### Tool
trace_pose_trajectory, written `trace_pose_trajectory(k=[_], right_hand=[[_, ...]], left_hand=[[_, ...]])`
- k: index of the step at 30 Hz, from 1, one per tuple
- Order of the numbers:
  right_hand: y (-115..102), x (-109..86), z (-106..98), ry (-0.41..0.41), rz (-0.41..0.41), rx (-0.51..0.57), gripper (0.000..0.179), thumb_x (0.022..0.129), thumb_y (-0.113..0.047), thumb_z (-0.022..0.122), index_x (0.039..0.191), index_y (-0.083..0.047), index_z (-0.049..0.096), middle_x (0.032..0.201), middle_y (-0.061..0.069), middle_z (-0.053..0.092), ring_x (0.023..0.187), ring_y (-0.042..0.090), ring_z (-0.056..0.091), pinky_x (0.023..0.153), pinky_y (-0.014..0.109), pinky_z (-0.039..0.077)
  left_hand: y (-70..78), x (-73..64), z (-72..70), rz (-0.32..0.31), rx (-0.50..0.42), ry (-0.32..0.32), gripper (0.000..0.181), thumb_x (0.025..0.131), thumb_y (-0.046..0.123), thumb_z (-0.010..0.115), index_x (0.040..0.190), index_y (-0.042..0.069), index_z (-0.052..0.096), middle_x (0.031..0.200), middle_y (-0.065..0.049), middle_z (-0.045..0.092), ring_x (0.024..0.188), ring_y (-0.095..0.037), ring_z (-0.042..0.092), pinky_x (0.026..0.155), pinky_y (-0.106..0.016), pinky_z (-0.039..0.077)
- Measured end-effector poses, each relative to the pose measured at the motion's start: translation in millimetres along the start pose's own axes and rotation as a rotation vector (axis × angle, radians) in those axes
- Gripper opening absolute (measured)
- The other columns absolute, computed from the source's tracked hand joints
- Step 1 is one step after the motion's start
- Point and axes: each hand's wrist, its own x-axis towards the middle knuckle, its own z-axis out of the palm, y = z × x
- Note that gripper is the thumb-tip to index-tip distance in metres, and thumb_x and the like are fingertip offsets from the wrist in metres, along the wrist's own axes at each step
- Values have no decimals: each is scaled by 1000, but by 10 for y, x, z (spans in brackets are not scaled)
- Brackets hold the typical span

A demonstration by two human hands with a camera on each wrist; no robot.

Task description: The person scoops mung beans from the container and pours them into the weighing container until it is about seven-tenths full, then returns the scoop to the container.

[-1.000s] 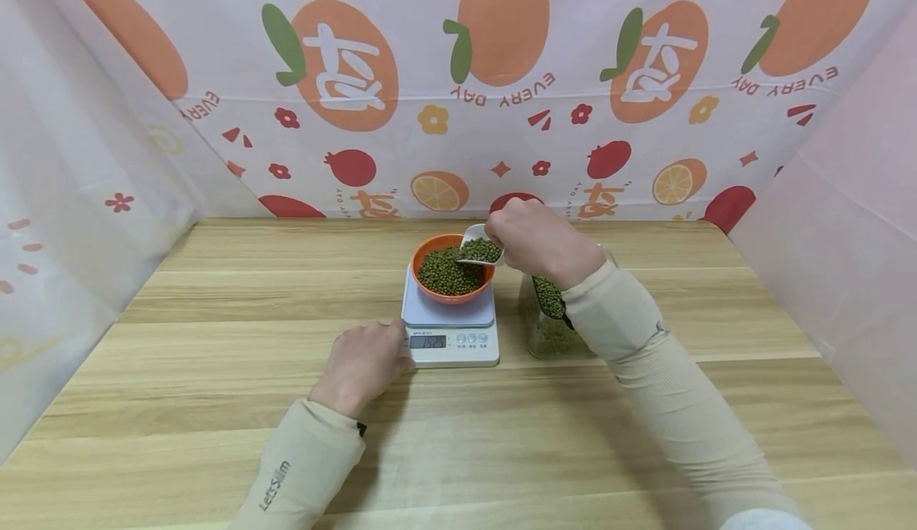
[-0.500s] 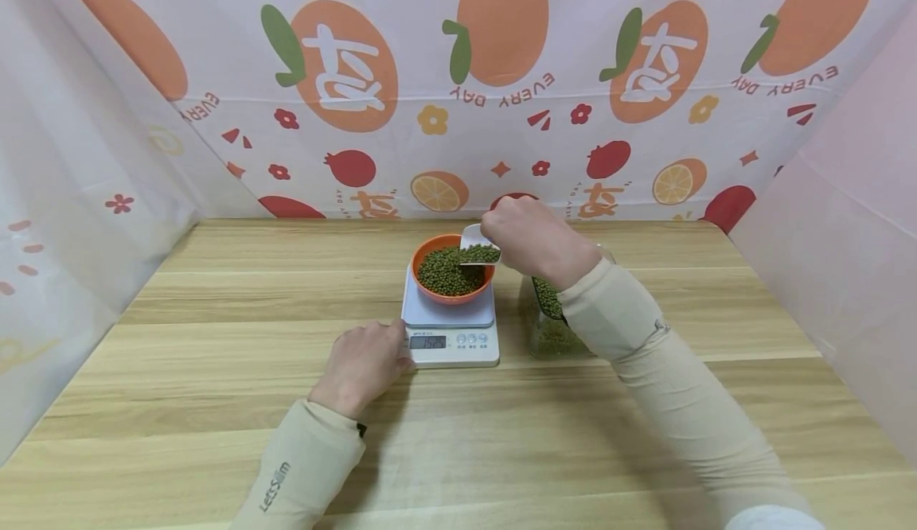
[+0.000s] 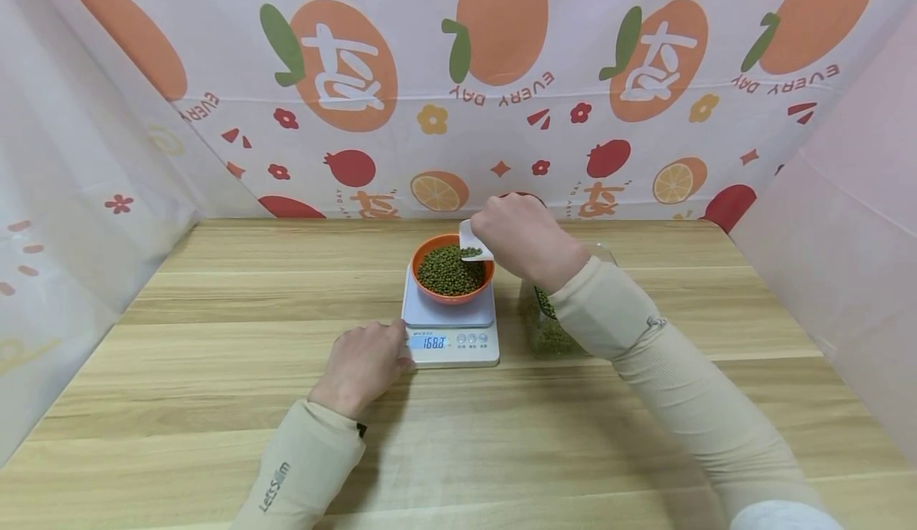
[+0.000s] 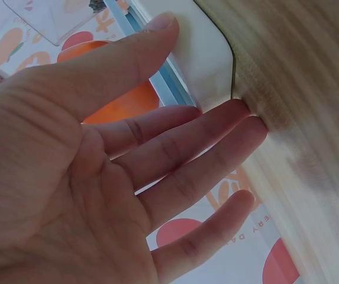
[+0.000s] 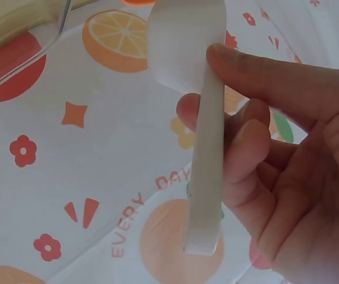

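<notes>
An orange bowl point(image 3: 450, 300) of green mung beans point(image 3: 446, 270) stands on a white kitchen scale point(image 3: 458, 360), whose lit display reads about 168. My right hand point(image 3: 526, 239) pinches the handle of a white scoop point(image 5: 207, 171) between thumb and fingers. The scoop tips over the bowl's right rim with a few beans left at its mouth. My left hand point(image 3: 364, 361) rests at the scale's front left corner. In the left wrist view its thumb lies along the scale's edge and the loosely straight fingers point(image 4: 181, 148) touch its side.
Right of the scale, a clear container point(image 3: 548, 339) holds more mung beans, partly hidden under my right forearm. The wooden table point(image 3: 215, 371) ends at a fruit-print curtain point(image 3: 401, 148) behind the scale.
The scoop has tilted further and moved slightly left, and most of its beans have gone into the bowl. The display has lit up and risen from about 152 to 168. My left hand stays put.
</notes>
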Motion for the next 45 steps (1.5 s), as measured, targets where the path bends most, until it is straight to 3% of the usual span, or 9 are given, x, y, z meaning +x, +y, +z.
trace_pose_trajectory(k=[10,19,45], right_hand=[[-95,-13,-28,24,-24,-86,18,91,6,69,97,-9,76,74,9,65,66,24,63,54,35,53],[-115,-33,-38,25,-16,-145,13,89,-2,77,101,-7,80,77,11,67,65,24,64,55,33,54],[-44,-63,41,18,8,-78,17,90,3,73,102,-7,79,79,11,69,66,23,63,55,34,54]], left_hand=[[-2,-1,-1,3,-17,4,33,82,21,86,95,0,65,70,-7,58,59,-19,53,53,-38,51],[3,6,-6,-2,-12,2,34,83,20,85,99,-2,65,69,-6,56,58,-18,50,51,-35,48],[2,2,-11,-6,0,2,36,82,22,86,101,-2,66,70,-8,58,59,-20,53,53,-39,52]])
